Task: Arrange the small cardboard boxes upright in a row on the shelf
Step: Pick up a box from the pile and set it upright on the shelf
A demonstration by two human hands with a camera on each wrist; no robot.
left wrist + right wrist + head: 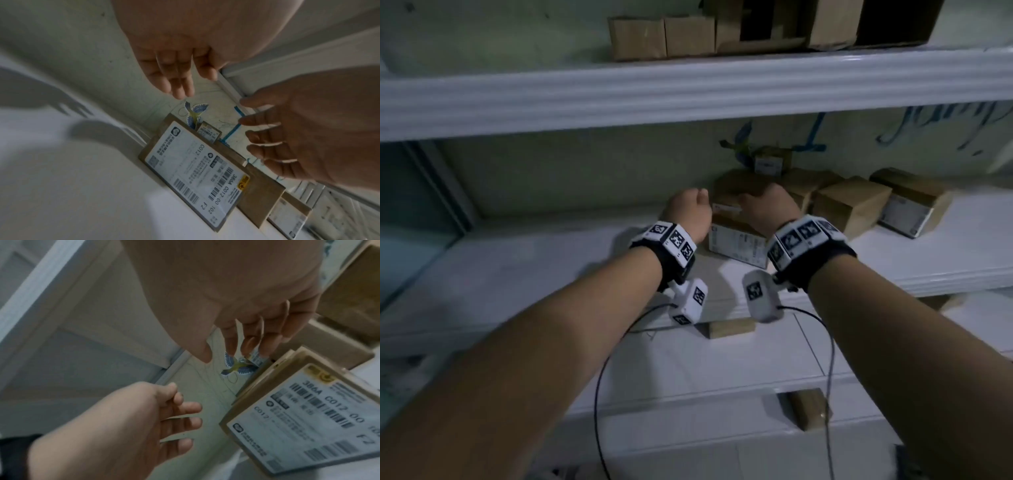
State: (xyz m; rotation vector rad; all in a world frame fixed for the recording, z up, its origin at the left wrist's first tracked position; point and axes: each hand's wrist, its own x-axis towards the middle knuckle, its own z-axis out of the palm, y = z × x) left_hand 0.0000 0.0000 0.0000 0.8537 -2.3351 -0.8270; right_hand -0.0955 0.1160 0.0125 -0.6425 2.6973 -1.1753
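Both forearms reach in as the left hand (pixel 690 210) and right hand (pixel 768 205), fingers relaxed and empty, flank the labelled box (pixel 738 240) at 12 o'clock; it looks light, stiff, best gripped by opposite sides.

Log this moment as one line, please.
left hand: open, beside labelled box | right hand: open, above it | boxes: unaligned on shelf

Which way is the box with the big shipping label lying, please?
Flat: the labelled box lies label-up on the shelf, under another box.
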